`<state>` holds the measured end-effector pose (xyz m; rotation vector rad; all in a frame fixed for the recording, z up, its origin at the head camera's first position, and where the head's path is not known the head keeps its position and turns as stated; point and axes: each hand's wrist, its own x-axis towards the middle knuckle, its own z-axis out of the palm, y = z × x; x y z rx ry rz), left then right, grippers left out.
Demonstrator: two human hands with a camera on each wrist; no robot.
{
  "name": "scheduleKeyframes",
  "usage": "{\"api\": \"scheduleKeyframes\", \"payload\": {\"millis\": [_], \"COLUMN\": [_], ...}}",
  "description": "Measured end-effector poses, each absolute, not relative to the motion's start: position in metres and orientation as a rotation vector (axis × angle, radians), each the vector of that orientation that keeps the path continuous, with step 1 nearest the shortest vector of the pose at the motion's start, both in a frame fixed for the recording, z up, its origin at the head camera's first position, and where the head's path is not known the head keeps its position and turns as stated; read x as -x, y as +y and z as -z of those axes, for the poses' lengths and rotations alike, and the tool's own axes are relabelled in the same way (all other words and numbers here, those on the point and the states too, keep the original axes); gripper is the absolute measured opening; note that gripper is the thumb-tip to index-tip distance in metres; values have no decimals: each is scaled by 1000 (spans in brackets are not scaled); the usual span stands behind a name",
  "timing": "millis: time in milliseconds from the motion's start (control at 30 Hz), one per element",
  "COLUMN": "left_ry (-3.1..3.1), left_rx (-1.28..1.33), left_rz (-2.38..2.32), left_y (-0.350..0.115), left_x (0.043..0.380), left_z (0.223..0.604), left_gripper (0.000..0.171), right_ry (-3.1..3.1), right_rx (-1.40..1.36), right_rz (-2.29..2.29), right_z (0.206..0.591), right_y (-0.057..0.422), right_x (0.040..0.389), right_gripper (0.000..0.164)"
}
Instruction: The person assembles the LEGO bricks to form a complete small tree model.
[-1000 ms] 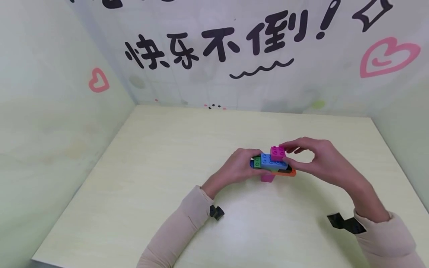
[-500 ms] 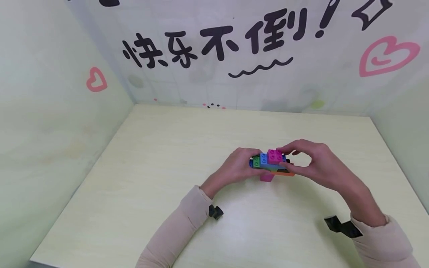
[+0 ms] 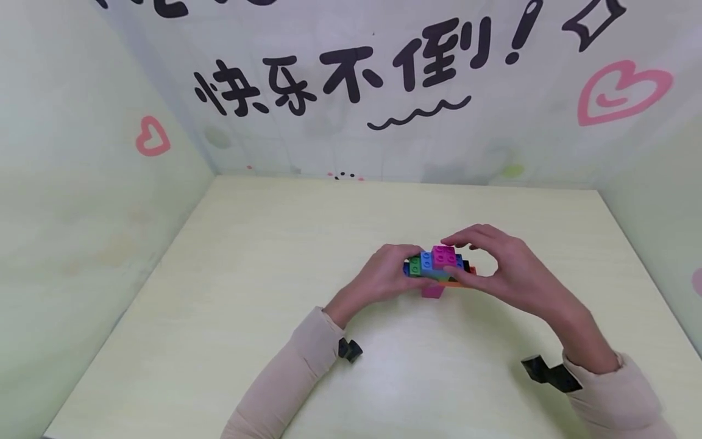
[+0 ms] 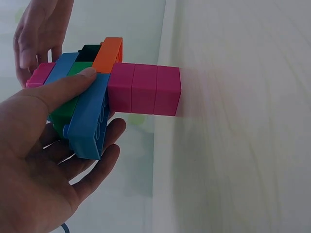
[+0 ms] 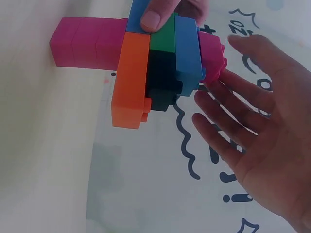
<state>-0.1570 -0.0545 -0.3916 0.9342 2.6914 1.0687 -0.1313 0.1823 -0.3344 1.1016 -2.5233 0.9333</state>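
Observation:
My left hand (image 3: 378, 272) grips a build of toy building bricks, its thumb across a blue brick (image 4: 90, 116) and a green brick (image 4: 65, 111). Three stacked pink bricks (image 4: 144, 90) form the build's foot, reaching down to the table. An orange brick (image 5: 130, 80) and a black brick (image 5: 161, 73) stick out toward the right. On top, a pink brick (image 3: 444, 258) sits on another blue brick (image 5: 188, 53). Around that top brick is my right hand (image 3: 504, 268); in the right wrist view its thumb stands off the studs and its fingertips lie right at the brick's side.
A pale wooden table (image 3: 274, 244) lies under both hands. White walls with black lettering (image 3: 351, 70) and pink hearts (image 3: 152, 136) enclose its back and sides. Small black wrist pieces (image 3: 551, 373) hang at both sleeves.
My right hand brought the pink brick leftward and down onto the upper blue brick; its thumb is now off it. My left hand keeps its hold, and the head view has shifted slightly.

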Motion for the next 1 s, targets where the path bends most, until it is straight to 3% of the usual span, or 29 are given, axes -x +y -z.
{"api": "scheduleKeyframes", "payload": {"millis": [533,667,833,1000], "left_ry": [2706,2717,2690,2639], "left_rx": [-950,-945,-924,-913], "left_rz": [-1076,-1075,-1091,-1042], "left_y": [-65,-69,-71,-79], "left_x": [147,148,149,149], "left_z": [384,385,389,381], "left_gripper": [41,40,44,66], "right_ry": [-2534,-2507,-2671,-2989], "right_rx": [-1061,-1094,-1083,-963], "right_rz": [-818,-883,-1055,-967], "right_z": [329,334,343,352], "right_y": [165,164,179,198], "right_x": [124,125,132,140], "right_gripper": [33,35,54,57]}}
